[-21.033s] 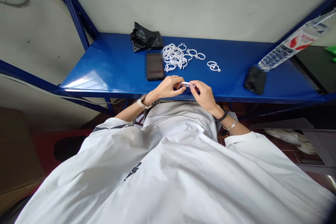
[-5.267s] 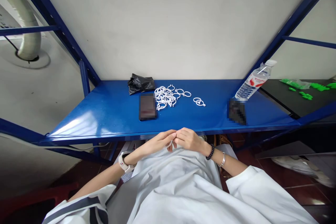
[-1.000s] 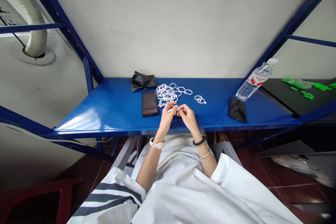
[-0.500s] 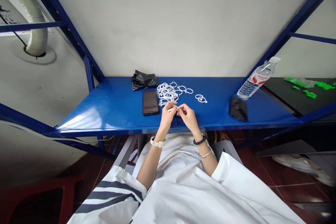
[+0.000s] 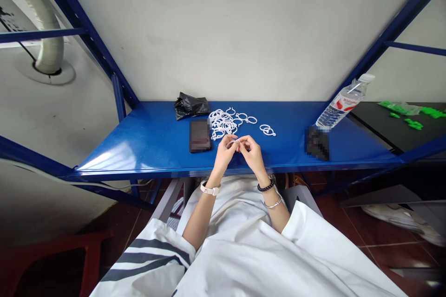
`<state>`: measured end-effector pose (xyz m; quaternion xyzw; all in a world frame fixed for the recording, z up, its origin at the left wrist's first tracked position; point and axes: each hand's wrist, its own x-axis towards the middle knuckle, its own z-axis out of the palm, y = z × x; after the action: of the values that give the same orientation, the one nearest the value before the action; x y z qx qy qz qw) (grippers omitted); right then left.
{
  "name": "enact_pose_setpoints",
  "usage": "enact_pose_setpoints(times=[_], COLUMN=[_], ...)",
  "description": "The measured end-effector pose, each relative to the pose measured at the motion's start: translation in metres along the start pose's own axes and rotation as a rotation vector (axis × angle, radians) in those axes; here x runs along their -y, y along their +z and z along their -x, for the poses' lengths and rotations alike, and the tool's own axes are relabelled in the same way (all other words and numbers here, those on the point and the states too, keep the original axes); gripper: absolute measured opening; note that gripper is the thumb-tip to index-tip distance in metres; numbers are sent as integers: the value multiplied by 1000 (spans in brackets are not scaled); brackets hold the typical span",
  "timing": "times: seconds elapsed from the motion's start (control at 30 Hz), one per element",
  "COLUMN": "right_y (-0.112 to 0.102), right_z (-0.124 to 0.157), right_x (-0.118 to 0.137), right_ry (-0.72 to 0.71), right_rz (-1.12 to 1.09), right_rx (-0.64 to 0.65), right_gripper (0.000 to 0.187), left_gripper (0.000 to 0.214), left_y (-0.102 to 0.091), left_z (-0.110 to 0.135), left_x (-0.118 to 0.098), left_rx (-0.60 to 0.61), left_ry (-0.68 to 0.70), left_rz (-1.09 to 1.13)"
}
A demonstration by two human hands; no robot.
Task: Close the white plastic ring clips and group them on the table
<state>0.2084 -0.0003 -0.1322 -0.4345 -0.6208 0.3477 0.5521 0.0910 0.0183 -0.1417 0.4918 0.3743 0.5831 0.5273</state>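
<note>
Just above the front edge of the blue table [image 5: 167,153], my left hand [image 5: 224,151] and my right hand [image 5: 251,151] meet with fingertips together. Between them they pinch a white plastic ring [image 5: 231,142], mostly covered by the fingers. Both hands are closed on it, thumbs toward each other. Right behind my left hand lies a pile of white plastic rings [image 5: 223,121], each with a small knob or clasp. A few loose rings [image 5: 266,130] lie apart to the right of the pile.
Left of the pile are a dark flat blurred object [image 5: 200,136] and a crumpled black plastic bag [image 5: 191,106]. To the right stand a water bottle [image 5: 339,104] and a black blurred item [image 5: 317,143]. Green pieces [image 5: 414,124] lie on the dark neighbouring table. Blue frame posts flank the table.
The white ring has turned between my fingers, from edge-on to showing its curve. My hands have drawn slightly closer together and tilted. The other things stay in place.
</note>
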Motion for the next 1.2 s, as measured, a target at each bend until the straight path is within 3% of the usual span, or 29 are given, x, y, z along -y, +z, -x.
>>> enact_pose_setpoints(times=[0.37,1.2], right_y=[0,1], right_z=[0,2], right_x=[2,-1], right_ry=[-29,-21], right_rz=[13,73], right_rx=[-27,-126], right_gripper=[17,16], left_gripper=[26,19], left_y=[1,-1], left_z=[1,5], left_x=[-4,-10], left_rx=[1,25], left_ry=[13,77], left_rz=[15,-54])
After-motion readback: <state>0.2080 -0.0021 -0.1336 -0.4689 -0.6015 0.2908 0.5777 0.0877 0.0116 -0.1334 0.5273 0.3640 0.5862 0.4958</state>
